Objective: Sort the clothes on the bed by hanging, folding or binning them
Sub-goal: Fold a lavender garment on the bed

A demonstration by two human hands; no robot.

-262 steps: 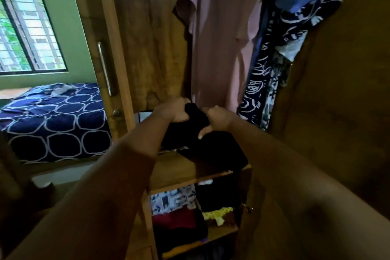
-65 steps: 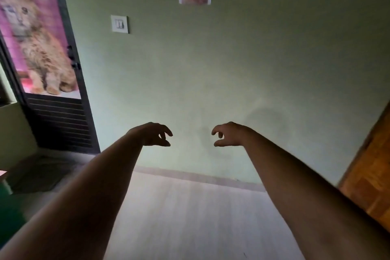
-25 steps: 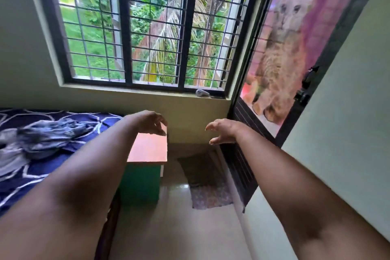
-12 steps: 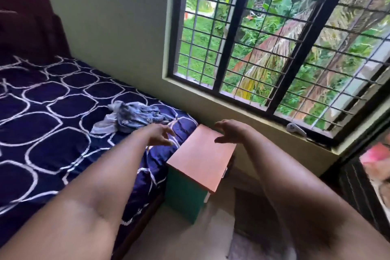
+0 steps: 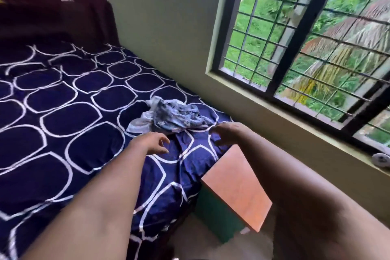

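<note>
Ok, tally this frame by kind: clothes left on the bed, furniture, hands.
Clothes on the bed: 1, the crumpled blue-and-white garment
Furniture: 2, the bed and the orange-topped side table
Hands: 2, left hand and right hand
Total: 5

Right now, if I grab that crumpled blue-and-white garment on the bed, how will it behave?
Probably floppy: the blue-and-white garment lies in loose, thin folds, so its ends will likely dangle. It looks light, being a small, low heap. A one-handed pinch may leave the pale end trailing.
</note>
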